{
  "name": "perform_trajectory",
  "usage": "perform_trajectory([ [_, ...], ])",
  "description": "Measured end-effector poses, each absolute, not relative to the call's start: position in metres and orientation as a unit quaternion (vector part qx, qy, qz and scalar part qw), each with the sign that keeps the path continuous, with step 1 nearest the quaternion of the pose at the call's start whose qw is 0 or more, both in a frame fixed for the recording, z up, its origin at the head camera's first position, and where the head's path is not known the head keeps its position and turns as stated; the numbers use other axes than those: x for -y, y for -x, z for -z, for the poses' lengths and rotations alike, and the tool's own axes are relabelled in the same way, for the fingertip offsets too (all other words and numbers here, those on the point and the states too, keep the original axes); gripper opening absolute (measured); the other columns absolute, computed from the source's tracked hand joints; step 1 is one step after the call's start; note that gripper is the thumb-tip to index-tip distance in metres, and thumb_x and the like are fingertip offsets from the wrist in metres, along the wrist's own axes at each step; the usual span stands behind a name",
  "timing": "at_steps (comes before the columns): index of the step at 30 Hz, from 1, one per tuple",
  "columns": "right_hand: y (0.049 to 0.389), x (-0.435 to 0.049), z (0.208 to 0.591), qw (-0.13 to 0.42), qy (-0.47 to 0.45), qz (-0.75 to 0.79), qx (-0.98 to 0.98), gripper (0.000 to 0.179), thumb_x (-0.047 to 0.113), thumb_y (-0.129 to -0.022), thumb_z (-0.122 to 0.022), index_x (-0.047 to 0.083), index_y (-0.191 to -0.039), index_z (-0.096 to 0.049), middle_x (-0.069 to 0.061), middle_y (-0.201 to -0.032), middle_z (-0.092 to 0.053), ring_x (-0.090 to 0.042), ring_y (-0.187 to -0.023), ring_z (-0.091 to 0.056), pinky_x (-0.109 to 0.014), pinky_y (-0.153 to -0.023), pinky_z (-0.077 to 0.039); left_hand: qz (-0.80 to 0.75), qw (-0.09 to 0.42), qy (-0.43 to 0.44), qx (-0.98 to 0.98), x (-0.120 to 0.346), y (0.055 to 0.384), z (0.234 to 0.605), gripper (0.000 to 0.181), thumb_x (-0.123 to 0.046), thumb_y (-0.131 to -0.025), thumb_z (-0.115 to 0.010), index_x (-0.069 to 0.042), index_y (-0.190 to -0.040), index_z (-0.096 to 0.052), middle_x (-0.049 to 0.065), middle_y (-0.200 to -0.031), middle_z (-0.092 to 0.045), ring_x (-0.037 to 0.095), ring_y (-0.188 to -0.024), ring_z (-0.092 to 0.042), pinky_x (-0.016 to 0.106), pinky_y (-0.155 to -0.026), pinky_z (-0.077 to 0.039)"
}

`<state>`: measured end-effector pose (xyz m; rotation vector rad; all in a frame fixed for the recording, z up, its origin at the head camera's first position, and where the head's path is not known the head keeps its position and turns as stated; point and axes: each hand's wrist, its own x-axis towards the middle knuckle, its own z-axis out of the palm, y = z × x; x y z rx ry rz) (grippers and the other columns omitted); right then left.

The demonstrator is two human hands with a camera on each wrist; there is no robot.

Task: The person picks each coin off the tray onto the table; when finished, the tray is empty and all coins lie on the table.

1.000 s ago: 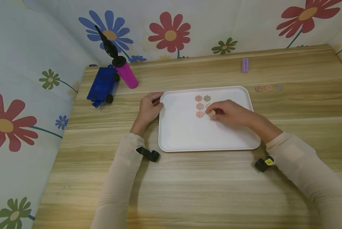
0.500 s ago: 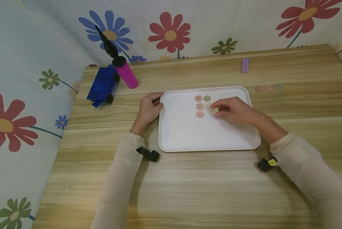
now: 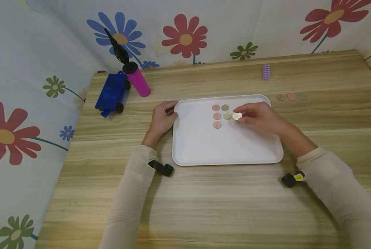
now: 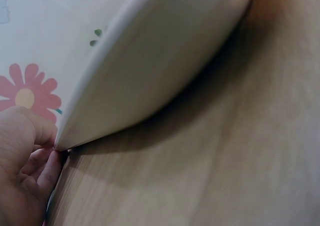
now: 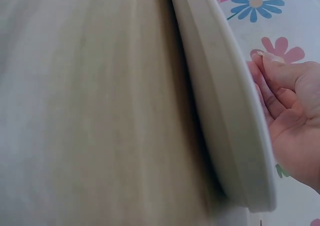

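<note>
Between thumb and fingertips my right hand (image 3: pixel 260 117) pinches a gold-coloured coin (image 3: pixel 237 116) over the white tray (image 3: pixel 222 148). Left of it, three copper coins (image 3: pixel 217 116) form a column on the tray. Beside them lie two more gold-coloured coins (image 3: pixel 227 116), the lower one close to the pinched coin. My left hand (image 3: pixel 162 119) grips the tray's left edge near the far corner; in the left wrist view its thumb and fingers meet at the rim. The right wrist view shows the right hand (image 5: pixel 292 105) beyond the tray's rim, with only a sliver of the coin visible.
On the wooden table (image 3: pixel 204 207), two copper coins (image 3: pixel 286 97) and a silver one (image 3: pixel 302 96) lie in a row right of the tray. A purple toy brick (image 3: pixel 266 72) sits farther back. Back left are a blue toy wagon (image 3: pixel 111 91) and a pink bottle (image 3: pixel 139 83) with black lid.
My right hand has moved right and slightly away from me with the pinched coin, uncovering the lower gold-coloured coin on the tray. The left hand has stayed on the tray's edge.
</note>
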<state>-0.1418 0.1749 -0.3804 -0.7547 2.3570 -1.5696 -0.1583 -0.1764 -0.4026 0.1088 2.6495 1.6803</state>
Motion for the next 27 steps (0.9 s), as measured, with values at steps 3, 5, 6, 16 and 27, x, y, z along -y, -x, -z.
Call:
perform_trajectory([
  [3, 0.142, -0.178, 0.380, 0.111, 0.246, 0.555, -0.787, 0.030, -0.014, -0.087, -0.067, -0.020, -0.116, -0.064, 0.025, -0.088, -0.070, 0.006, -0.082, -0.066, -0.006, -0.072, -0.057, -0.533, 0.001, -0.035, -0.846, 0.177, 0.158, 0.403, 0.043, 0.006, -0.089, -0.056, 0.009, -0.131, -0.063, 0.025, -0.135, -0.063, 0.033, -0.130, -0.060, 0.037, -0.113, -0.054],
  [5, 0.141, -0.181, 0.379, 0.116, 0.235, 0.566, -0.782, 0.030, -0.013, -0.088, -0.067, -0.021, -0.117, -0.062, 0.025, -0.088, -0.069, 0.005, -0.083, -0.066, -0.007, -0.073, -0.057, -0.530, 0.001, -0.035, -0.847, 0.177, 0.158, 0.402, 0.043, 0.006, -0.089, -0.057, 0.009, -0.131, -0.063, 0.025, -0.135, -0.063, 0.033, -0.130, -0.060, 0.037, -0.113, -0.054],
  [6, 0.141, -0.182, 0.379, 0.119, 0.226, 0.570, -0.781, 0.031, -0.013, -0.089, -0.066, -0.021, -0.118, -0.062, 0.025, -0.089, -0.070, 0.005, -0.083, -0.066, -0.007, -0.074, -0.058, -0.529, 0.001, -0.036, -0.848, 0.177, 0.158, 0.402, 0.043, 0.006, -0.089, -0.057, 0.009, -0.131, -0.063, 0.024, -0.135, -0.063, 0.033, -0.130, -0.060, 0.037, -0.113, -0.054],
  [16, 0.138, -0.196, 0.374, 0.109, 0.157, 0.575, -0.795, 0.029, -0.009, -0.090, -0.068, -0.013, -0.118, -0.064, 0.026, -0.089, -0.070, 0.007, -0.084, -0.067, -0.009, -0.074, -0.060, -0.528, 0.001, -0.035, -0.849, 0.176, 0.158, 0.402, 0.043, 0.006, -0.089, -0.056, 0.009, -0.132, -0.063, 0.025, -0.136, -0.062, 0.034, -0.130, -0.060, 0.037, -0.113, -0.054],
  [27, 0.140, -0.226, 0.381, 0.061, 0.148, 0.580, -0.799, 0.034, -0.013, -0.086, -0.070, 0.015, -0.105, -0.076, 0.025, -0.088, -0.071, 0.007, -0.081, -0.066, -0.006, -0.069, -0.058, -0.518, 0.001, -0.035, -0.854, 0.176, 0.158, 0.401, 0.043, 0.006, -0.089, -0.057, 0.008, -0.132, -0.063, 0.025, -0.136, -0.063, 0.033, -0.130, -0.060, 0.036, -0.113, -0.054],
])
